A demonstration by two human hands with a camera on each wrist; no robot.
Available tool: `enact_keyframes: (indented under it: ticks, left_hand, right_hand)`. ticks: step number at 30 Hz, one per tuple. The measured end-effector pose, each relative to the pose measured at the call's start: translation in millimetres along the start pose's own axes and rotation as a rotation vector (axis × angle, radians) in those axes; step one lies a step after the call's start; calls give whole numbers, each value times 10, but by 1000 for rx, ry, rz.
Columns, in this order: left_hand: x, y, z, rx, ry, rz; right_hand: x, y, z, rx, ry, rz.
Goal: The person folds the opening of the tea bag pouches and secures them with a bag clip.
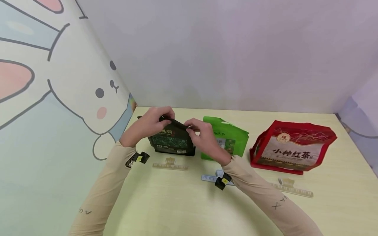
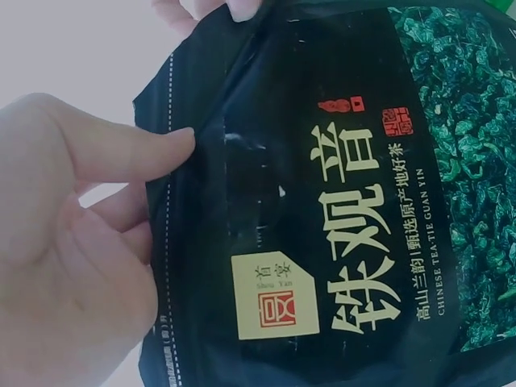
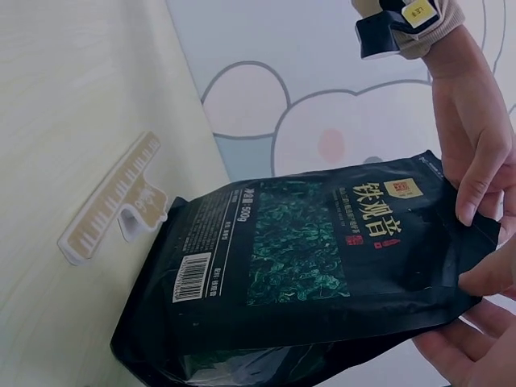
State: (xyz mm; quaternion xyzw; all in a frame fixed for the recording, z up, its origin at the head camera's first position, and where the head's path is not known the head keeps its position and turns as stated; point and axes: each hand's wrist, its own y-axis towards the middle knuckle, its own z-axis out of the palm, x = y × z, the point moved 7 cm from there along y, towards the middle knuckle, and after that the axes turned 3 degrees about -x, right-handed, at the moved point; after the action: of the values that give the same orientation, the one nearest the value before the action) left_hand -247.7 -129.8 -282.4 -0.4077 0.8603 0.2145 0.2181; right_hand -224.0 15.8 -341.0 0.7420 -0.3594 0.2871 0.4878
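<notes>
A dark green-black tea bag (image 1: 171, 141) stands at the left of the table. My left hand (image 1: 155, 122) pinches its top edge between thumb and fingers. At the same edge, further right, my right hand (image 1: 202, 134) pinches the bag too. In the left wrist view the left hand (image 2: 81, 218) has its thumb on the front of the tea bag (image 2: 306, 201), fingers behind. The right wrist view shows the front of the tea bag (image 3: 298, 250), with the right hand (image 3: 476, 339) at its top corner. A tan clip with a piano-key pattern (image 1: 170, 165) lies before the bag.
Right of the dark bag stands a green tea bag (image 1: 217, 131), partly behind my right hand. A red tea bag (image 1: 292, 147) stands further right. A blue clip (image 1: 209, 178) and another tan clip (image 1: 295, 189) lie in front. Walls border the table (image 1: 165, 209) behind and left.
</notes>
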Motion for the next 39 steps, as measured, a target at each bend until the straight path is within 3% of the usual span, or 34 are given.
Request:
enact_keyframes:
  ticks: [10, 28, 39]
  left_hand:
    - [15, -17, 19, 8, -18, 44]
    - [31, -21, 17, 4, -14, 16]
    - [19, -10, 17, 21, -39, 48]
  right_hand:
    - [16, -40, 10, 25, 22, 33]
    - [8, -32, 14, 23, 26, 8]
    - [-8, -22, 6, 50, 50, 20]
